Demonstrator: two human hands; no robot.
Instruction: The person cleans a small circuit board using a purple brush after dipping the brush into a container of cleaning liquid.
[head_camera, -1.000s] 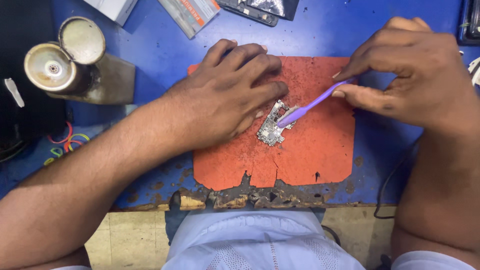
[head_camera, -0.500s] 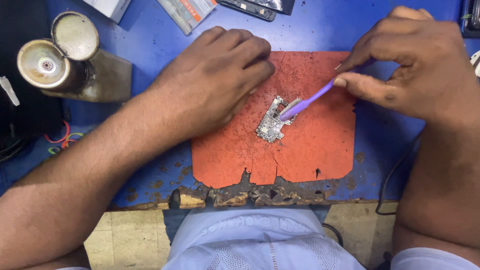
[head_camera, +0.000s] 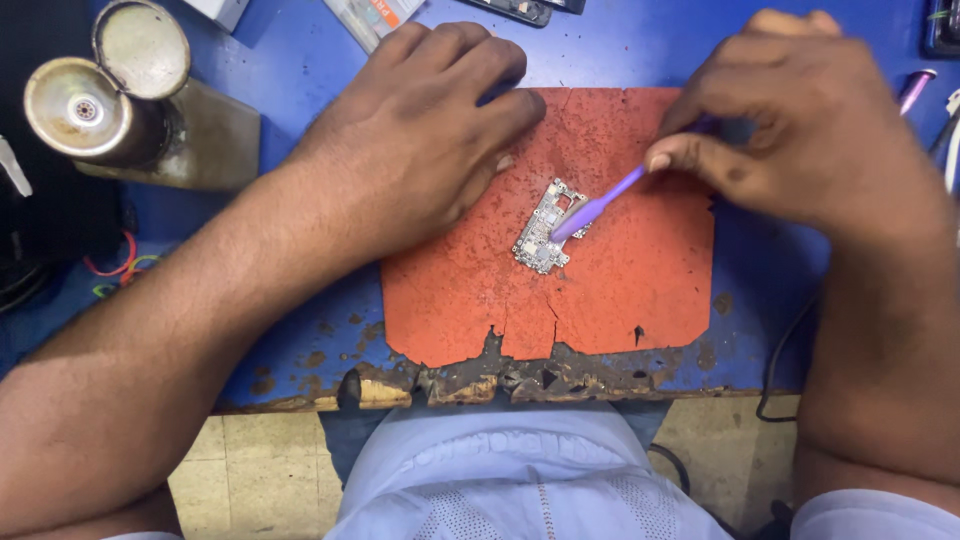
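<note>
A small silver circuit board lies on a worn orange mat on the blue bench. My right hand grips a thin purple tool whose tip rests on the board. My left hand lies flat on the mat's upper left, fingers together, just left of the board and not touching it.
A round metal canister with an open lid stands on a metal block at the far left. Boxes and a dark device lie along the back edge. The bench's front edge is chipped and burnt. Cables hang at right.
My left hand has drawn back off the circuit board, which now lies uncovered. My right hand has kept the purple tool's tip on the board.
</note>
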